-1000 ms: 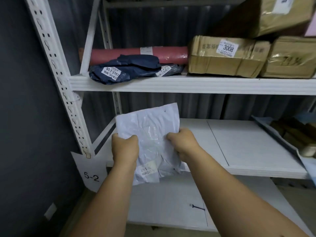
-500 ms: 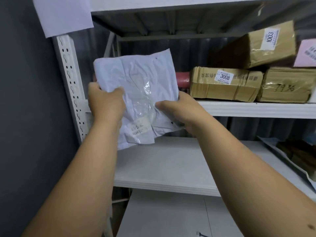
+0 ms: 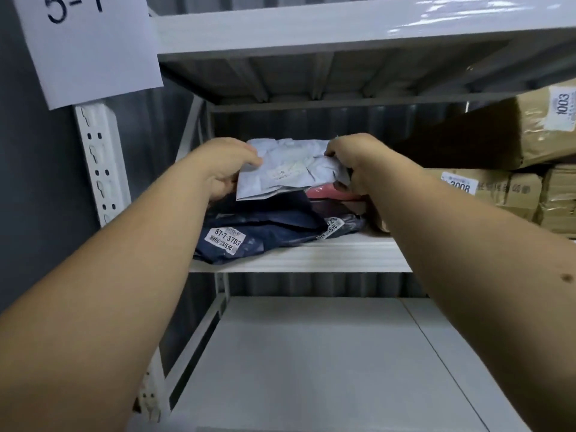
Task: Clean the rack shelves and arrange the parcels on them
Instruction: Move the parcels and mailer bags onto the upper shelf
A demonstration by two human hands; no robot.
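Your white parcel [image 3: 288, 173] sits atop the dark bags [image 3: 261, 229] and red roll [image 3: 324, 193] on the shelf [image 3: 296, 260]; that soft, uneven pile may let it slide off once released. Your left hand [image 3: 223, 169] and right hand [image 3: 352, 165] each pinch an edge.

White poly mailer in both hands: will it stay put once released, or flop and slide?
Probably floppy: the white poly mailer is creased and sags over the navy mailers. Likely light. Its glossy film resting on an uneven pile may slip forward when the left hand and right hand let go.
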